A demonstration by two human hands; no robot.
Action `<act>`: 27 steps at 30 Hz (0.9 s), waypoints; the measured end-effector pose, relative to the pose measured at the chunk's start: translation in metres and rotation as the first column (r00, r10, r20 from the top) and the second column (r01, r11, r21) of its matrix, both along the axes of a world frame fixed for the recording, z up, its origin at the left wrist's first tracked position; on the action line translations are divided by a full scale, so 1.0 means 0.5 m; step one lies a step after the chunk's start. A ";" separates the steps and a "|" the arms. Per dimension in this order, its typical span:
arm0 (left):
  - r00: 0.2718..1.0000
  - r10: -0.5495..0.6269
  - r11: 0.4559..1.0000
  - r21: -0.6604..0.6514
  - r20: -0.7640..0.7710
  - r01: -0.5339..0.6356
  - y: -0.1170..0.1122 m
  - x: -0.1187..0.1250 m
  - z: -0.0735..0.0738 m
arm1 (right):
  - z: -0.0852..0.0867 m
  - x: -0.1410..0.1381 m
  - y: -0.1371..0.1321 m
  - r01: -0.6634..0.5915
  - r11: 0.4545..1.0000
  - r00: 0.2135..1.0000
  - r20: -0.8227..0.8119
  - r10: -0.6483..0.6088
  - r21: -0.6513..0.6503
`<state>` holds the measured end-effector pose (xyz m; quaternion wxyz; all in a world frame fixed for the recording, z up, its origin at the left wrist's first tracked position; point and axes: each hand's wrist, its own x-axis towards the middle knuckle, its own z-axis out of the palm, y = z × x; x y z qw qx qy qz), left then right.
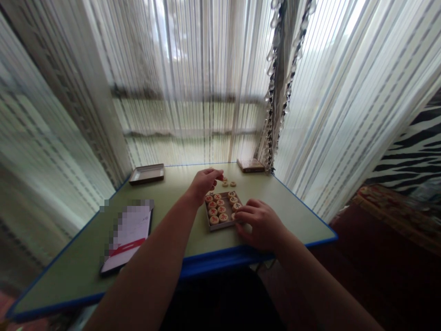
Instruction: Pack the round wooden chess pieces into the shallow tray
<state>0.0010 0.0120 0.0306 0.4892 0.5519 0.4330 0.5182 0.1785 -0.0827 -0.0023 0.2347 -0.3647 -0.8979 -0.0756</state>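
Observation:
A small shallow box (211, 226) lies on the green table (172, 193), filled with several round wooden game pieces (217, 208) marked in red. My right hand (259, 224) rests on the box's right edge, fingers curled against it and touching a piece there. My left hand (204, 183) reaches past the box's far side, fingers pinched on a round piece. A few loose pieces (228, 183) lie on the table just beyond that hand.
A flat box lid (147, 174) sits at the table's far left, a wooden box (251, 165) at the far right by the curtain (282, 87). A tablet (127, 235) lies near the front left. The table has a blue edge (220, 258).

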 end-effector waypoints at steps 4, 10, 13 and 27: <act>0.999 -0.013 1.000 0.011 -0.031 0.013 -0.002 0.004 -0.002 | 0.000 0.000 0.001 -0.014 1.000 1.000 -0.016 0.014 -0.024; 0.998 -0.026 0.999 0.017 -0.065 0.027 -0.004 0.008 -0.004 | -0.001 0.002 0.002 0.017 0.999 0.999 -0.044 -0.018 -0.032; 0.996 -0.018 0.999 0.034 -0.082 0.021 -0.001 0.007 -0.005 | -0.001 0.002 0.002 0.033 0.999 0.999 -0.041 -0.035 -0.033; 0.984 0.025 0.998 0.054 -0.177 -0.015 -0.002 0.009 -0.009 | -0.004 0.018 0.006 0.094 0.996 0.976 -0.196 -0.093 -0.002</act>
